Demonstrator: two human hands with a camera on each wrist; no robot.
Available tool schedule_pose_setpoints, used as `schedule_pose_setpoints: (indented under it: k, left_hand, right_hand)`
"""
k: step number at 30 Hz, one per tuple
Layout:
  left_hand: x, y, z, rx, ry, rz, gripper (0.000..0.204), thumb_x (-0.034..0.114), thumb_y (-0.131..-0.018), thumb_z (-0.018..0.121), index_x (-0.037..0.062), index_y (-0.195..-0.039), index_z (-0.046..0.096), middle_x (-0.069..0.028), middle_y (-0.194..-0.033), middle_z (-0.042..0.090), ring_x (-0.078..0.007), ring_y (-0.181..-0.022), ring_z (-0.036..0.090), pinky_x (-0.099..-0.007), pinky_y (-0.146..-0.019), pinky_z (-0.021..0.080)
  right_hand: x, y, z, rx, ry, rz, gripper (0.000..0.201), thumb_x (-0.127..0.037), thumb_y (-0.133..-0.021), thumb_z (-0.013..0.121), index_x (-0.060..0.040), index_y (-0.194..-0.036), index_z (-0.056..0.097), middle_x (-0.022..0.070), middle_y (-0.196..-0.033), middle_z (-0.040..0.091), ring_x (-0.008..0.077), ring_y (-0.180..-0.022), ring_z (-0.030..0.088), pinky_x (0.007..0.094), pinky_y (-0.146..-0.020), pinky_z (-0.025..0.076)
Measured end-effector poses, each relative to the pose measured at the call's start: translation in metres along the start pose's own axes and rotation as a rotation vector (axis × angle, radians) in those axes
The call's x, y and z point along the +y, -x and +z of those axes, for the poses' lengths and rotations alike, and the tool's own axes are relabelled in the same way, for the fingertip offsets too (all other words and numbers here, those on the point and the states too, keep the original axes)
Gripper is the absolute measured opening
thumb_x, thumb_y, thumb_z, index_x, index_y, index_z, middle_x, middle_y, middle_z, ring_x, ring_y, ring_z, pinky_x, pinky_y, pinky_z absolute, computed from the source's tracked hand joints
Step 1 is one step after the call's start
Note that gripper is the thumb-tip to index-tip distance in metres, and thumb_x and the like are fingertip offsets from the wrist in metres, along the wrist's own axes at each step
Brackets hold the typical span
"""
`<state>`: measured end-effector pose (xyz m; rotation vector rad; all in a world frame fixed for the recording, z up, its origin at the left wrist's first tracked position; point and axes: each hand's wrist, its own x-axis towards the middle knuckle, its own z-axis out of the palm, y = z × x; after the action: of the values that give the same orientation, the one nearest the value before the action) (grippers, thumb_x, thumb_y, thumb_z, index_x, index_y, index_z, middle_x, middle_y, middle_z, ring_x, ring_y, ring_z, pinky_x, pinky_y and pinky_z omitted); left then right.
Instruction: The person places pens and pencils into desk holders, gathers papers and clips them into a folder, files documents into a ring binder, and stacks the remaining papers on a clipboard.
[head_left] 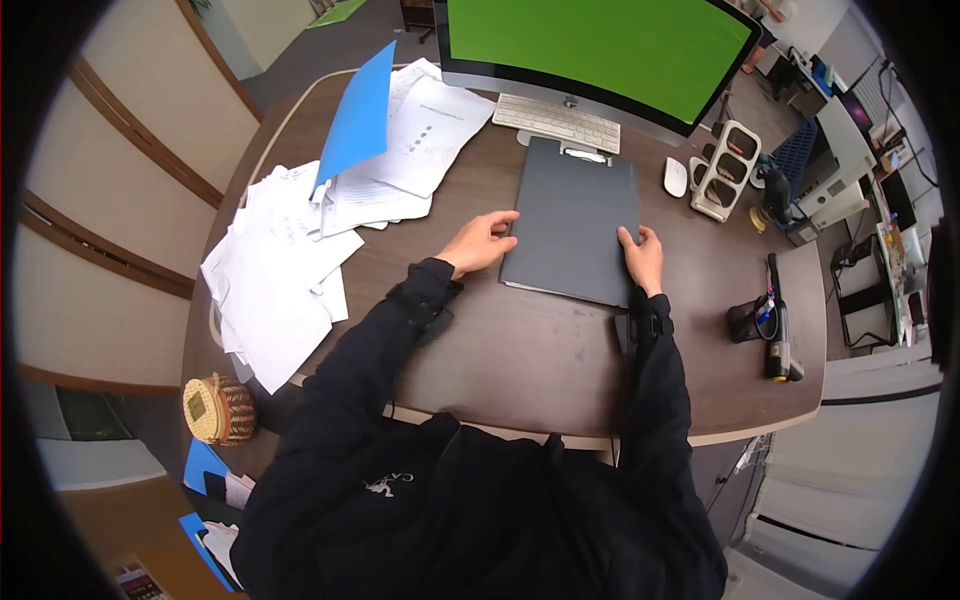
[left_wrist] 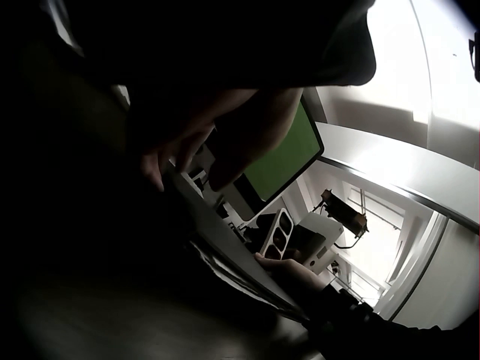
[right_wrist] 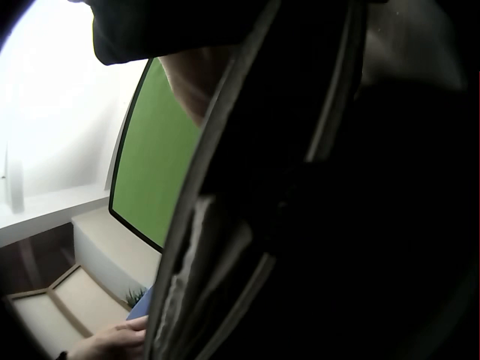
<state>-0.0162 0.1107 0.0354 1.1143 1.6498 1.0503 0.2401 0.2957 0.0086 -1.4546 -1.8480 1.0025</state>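
A dark grey clipboard folder [head_left: 570, 225] with a metal clip at its far end lies in front of the monitor. At its left edge is my left hand [head_left: 480, 243], the thumb and fingertips apart and touching the edge. My right hand [head_left: 645, 260] grips the right edge, thumb on the cover and fingers along the side. In the left wrist view, pale sheets [left_wrist: 240, 281] show between the folder's covers, with the right hand [left_wrist: 296, 276] at the far side. The right wrist view shows the left hand [right_wrist: 112, 341] beside the folder's edge.
Loose papers [head_left: 275, 300] and an upright blue folder [head_left: 360, 120] cover the desk's left side. Behind are a keyboard [head_left: 560, 122] and green-screened monitor [head_left: 600, 45]. To the right are a mouse [head_left: 676, 177], a compartment holder [head_left: 727, 170] and a pen cup [head_left: 742, 322]. A woven basket [head_left: 218, 408] is front left.
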Motion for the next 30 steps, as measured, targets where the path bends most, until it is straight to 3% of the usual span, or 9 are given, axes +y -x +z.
schedule_pose_setpoints:
  k: [3, 5, 13, 16, 20, 22, 25, 26, 30]
  left_hand:
    - [-0.008, 0.003, -0.039, 0.241, -0.254, 0.261, 0.047, 0.013, -0.082, 0.063, 0.0043, -0.127, 0.053, -0.018, -0.124, 0.056, -0.0265, -0.113, 0.056, -0.0344, -0.096, 0.045]
    - [-0.017, 0.001, -0.075, 0.392, -0.328, 0.269, 0.047, 0.011, -0.079, 0.064, 0.0026, -0.124, 0.053, -0.0176, -0.123, 0.055, -0.031, -0.115, 0.053, -0.0374, -0.098, 0.043]
    - [-0.039, 0.019, -0.176, 0.868, -0.671, 0.272, 0.072, 0.003, -0.076, 0.062, 0.0013, -0.141, 0.03, -0.0268, -0.135, 0.042, -0.0415, -0.126, 0.04, -0.0418, -0.106, 0.034]
    - [-0.031, 0.03, -0.201, 1.043, -0.596, 0.483, 0.078, -0.002, -0.075, 0.061, 0.0029, -0.145, 0.026, -0.0243, -0.139, 0.038, -0.0378, -0.132, 0.035, -0.0408, -0.11, 0.029]
    - [-0.036, 0.046, -0.238, 1.329, -0.757, 0.371, 0.08, -0.001, -0.072, 0.064, 0.0054, -0.144, 0.028, -0.0248, -0.137, 0.036, -0.0407, -0.129, 0.036, -0.0434, -0.109, 0.031]
    - [-0.031, 0.057, -0.248, 1.764, -0.806, 0.157, 0.079, 0.005, -0.074, 0.07, 0.0021, -0.142, 0.029, -0.0243, -0.137, 0.035, -0.0373, -0.127, 0.038, -0.0433, -0.105, 0.034]
    - [-0.066, 0.052, -0.279, 1.714, -0.164, 0.143, 0.082, 0.017, -0.074, 0.078, -0.0017, -0.139, 0.033, -0.0226, -0.133, 0.042, -0.0313, -0.121, 0.046, -0.0397, -0.099, 0.039]
    - [-0.071, 0.056, -0.279, 1.273, 0.239, 0.248, 0.085, 0.026, -0.071, 0.082, -0.0052, -0.137, 0.037, -0.0213, -0.127, 0.051, -0.0276, -0.113, 0.054, -0.0361, -0.095, 0.043]
    - [-0.108, 0.037, -0.278, 0.841, 0.194, 0.059, 0.09, 0.032, -0.068, 0.084, -0.0053, -0.136, 0.039, -0.0209, -0.122, 0.057, -0.0259, -0.11, 0.057, -0.0322, -0.094, 0.044]
  right_hand:
    - [-0.014, 0.015, -0.004, 0.003, 0.257, 0.032, 0.045, -0.024, -0.083, 0.068, 0.003, -0.117, 0.056, 0.0226, -0.117, 0.059, 0.0366, -0.107, 0.058, 0.0394, -0.09, 0.045]
    - [0.0, 0.022, -0.001, 0.293, 0.401, -0.342, 0.034, -0.018, -0.082, 0.067, -0.0004, -0.11, 0.058, 0.0173, -0.108, 0.057, 0.031, -0.094, 0.059, 0.0385, -0.083, 0.046]
    - [-0.061, 0.112, 0.019, -0.033, -0.015, -0.521, 0.016, 0.0, -0.081, 0.061, -0.0025, -0.097, 0.059, 0.0104, -0.099, 0.054, 0.0216, -0.078, 0.057, 0.0312, -0.068, 0.046]
    - [-0.06, 0.133, 0.034, -0.147, -0.043, -0.494, 0.015, 0.001, -0.081, 0.062, -0.0032, -0.096, 0.059, 0.0096, -0.101, 0.055, 0.02, -0.079, 0.058, 0.0299, -0.067, 0.046]
    - [-0.044, 0.133, 0.043, -0.154, -0.082, -0.456, 0.011, 0.002, -0.082, 0.061, -0.0028, -0.093, 0.06, 0.0087, -0.1, 0.056, 0.0189, -0.077, 0.057, 0.0292, -0.067, 0.046]
    - [-0.042, 0.133, 0.045, -0.133, -0.092, -0.433, 0.01, 0.002, -0.082, 0.06, -0.0029, -0.091, 0.061, 0.0081, -0.097, 0.057, 0.0184, -0.076, 0.057, 0.0291, -0.067, 0.045]
    - [-0.04, 0.136, 0.049, -0.082, -0.117, -0.405, 0.007, 0.001, -0.083, 0.06, -0.0024, -0.089, 0.061, 0.0063, -0.092, 0.057, 0.0161, -0.074, 0.055, 0.028, -0.066, 0.043]
    - [-0.04, 0.137, 0.05, -0.055, -0.13, -0.402, 0.005, 0.0, -0.084, 0.059, -0.0019, -0.088, 0.062, 0.0052, -0.088, 0.057, 0.0144, -0.073, 0.053, 0.0271, -0.065, 0.042]
    - [-0.036, 0.136, 0.056, -0.042, -0.119, -0.399, 0.005, 0.0, -0.084, 0.06, -0.0019, -0.088, 0.062, 0.0046, -0.086, 0.056, 0.0139, -0.069, 0.05, 0.0268, -0.064, 0.041]
